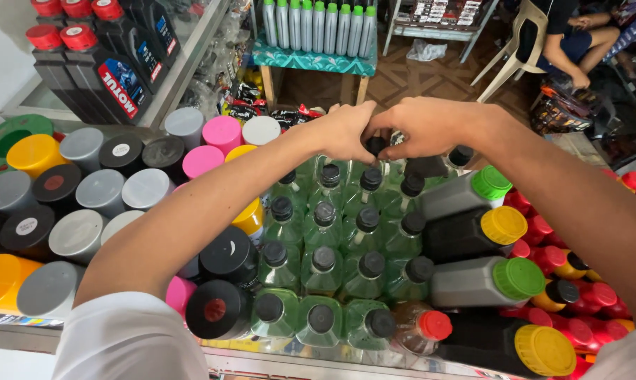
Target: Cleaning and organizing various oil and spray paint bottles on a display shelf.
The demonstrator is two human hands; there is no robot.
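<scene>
Fingers of both hands meet over one small black cap (376, 145) at the far edge of a block of green bottles (332, 271). The left hand (342, 131) and the right hand (423, 127) each close their grip on that cap from opposite sides, knuckles almost touching, so the cap barely shows between them.

The green bottles are clear plastic with ribbed black screw caps, packed shoulder to shoulder in neat rows on a glass-topped table (276, 359). Just to the right lie grey and black oil bottles (473, 239) on their sides, with knurled green and yellow caps, and beyond them a heap of small red-capped bottles (592, 295). To the left stand spray cans (86, 197) with smooth round lids in grey, black, pink and yellow.

Farther off, black jugs with red caps (100, 63) sit on a glass counter, tall silver bottles (318, 24) line a small stand with a teal patterned cover, and a person (571, 35) sits on a pale plastic chair over a wood-patterned floor (430, 77).
</scene>
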